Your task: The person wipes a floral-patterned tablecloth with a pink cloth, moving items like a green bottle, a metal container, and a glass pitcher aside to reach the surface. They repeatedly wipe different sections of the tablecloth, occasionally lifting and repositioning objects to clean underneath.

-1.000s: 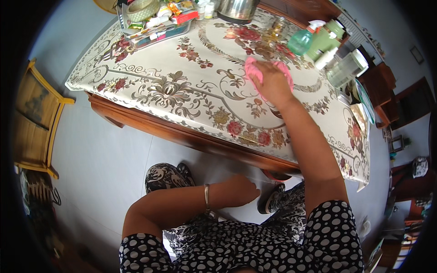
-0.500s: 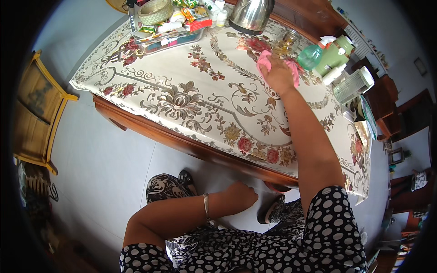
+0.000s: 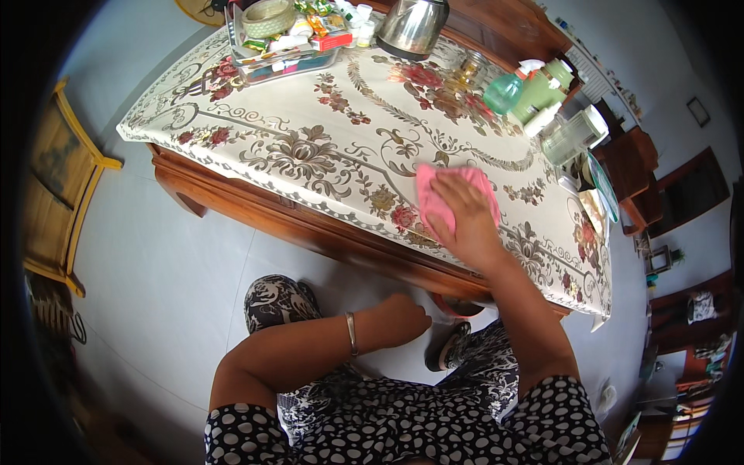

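My right hand [image 3: 466,214] presses a pink cloth [image 3: 482,180] down on the flowered tablecloth [image 3: 341,116], close to the table's front edge. Its fingers lie over the cloth, whose borders spread out around them. Below the table edge, in front of my body, my left hand [image 3: 403,320] is curled into a fist and touches nothing on the table. No object shows in that fist. A silver bangle [image 3: 351,333] circles the left wrist.
At the back left, a clear plastic box [image 3: 287,70] bears packets and a patterned round bowl. A steel kettle [image 3: 411,29] stands beside it. On the right are a glass jar [image 3: 470,68], a green spray bottle [image 3: 504,93] and a clear pitcher [image 3: 570,138]. A wooden chair [image 3: 66,178] stands left.
My right hand has drawn the pink cloth from the far part of the table toward me, near the front edge. My left fist stays almost where it was. The view has shifted slightly.
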Motion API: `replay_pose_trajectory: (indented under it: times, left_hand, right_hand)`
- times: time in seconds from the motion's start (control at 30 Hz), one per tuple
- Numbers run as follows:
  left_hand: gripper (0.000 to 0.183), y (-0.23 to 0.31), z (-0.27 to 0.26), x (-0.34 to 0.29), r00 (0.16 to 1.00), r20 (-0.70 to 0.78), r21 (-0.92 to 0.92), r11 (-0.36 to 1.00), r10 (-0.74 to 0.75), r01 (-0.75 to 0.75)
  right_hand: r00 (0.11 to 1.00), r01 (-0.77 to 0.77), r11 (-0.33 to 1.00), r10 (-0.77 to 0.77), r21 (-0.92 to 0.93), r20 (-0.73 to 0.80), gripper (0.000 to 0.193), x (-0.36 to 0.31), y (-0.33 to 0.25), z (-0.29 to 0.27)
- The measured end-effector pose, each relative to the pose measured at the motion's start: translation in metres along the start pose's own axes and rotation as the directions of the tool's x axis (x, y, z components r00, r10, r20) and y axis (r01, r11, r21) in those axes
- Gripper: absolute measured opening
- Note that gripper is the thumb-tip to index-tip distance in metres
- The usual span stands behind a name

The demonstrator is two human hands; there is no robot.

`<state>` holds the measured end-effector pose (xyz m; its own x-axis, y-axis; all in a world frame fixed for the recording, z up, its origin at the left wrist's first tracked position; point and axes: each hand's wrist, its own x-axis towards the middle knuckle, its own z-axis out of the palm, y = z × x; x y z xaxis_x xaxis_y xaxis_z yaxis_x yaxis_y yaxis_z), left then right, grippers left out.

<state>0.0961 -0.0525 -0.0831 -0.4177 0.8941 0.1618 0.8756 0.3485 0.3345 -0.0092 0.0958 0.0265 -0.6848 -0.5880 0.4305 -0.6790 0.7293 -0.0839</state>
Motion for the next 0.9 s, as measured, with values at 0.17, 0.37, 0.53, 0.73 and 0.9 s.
replay_pose_trajectory:
  times: [0.17,0.37,0.53,0.73,0.9]
  left_hand:
    - [0.009,0.004,0.001,-0.003,0.999,-0.031,-0.024,1.0,0.015,-0.016]
    - [0.009,0.009,0.003,0.005,0.999,0.048,-0.037,0.999,0.002,0.0]
    - [0.009,0.006,0.006,0.003,1.0,0.014,-0.095,0.995,-0.008,0.009]
    - [0.013,-0.008,0.009,0.004,0.996,-0.004,-0.086,0.992,-0.092,0.092]
    - [0.015,-0.022,0.006,0.001,0.992,-0.1,0.035,0.996,-0.079,0.083]
  right_hand:
    - [0.999,0.027,0.999,-0.026,-0.022,0.042,0.05,-0.002,-0.013,-0.01]
    - [0.994,0.022,0.991,-0.036,-0.133,-0.101,0.046,0.052,0.042,0.026]
    - [0.995,-0.07,0.979,0.054,-0.189,-0.088,0.048,0.096,0.09,0.054]
    - [0.967,-0.249,0.928,0.22,-0.276,-0.131,0.056,0.123,0.137,0.086]
    - [0.963,-0.213,0.959,0.174,-0.189,-0.205,0.054,0.109,0.11,0.087]
